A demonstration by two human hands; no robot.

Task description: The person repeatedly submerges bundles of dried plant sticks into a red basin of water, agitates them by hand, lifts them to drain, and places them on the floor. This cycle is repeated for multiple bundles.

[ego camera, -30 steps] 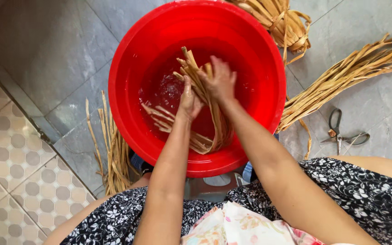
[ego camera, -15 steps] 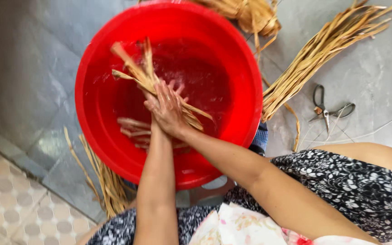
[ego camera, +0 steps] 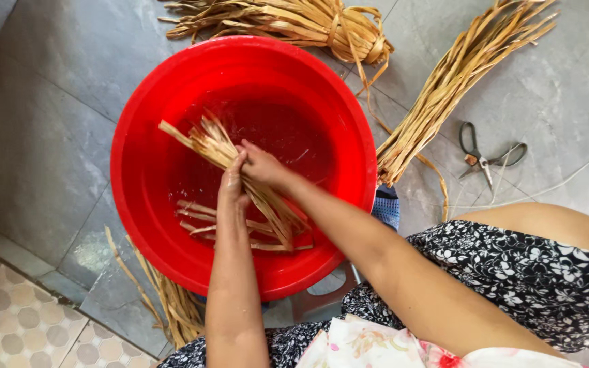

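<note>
Here both forearms reach down into the round red plastic basin [ego camera: 138, 163], and the left hand [ego camera: 232, 185] and right hand [ego camera: 262, 165] meet over its middle, closed together around a bundle of tan dried plant strips [ego camera: 202, 140]. The strips fan up and left from the grip and run down and right beneath the right wrist. The left fingers seem curled under the bundle, though they are partly hidden. Metal scissors [ego camera: 485, 155] lie well right of the grip.
</note>
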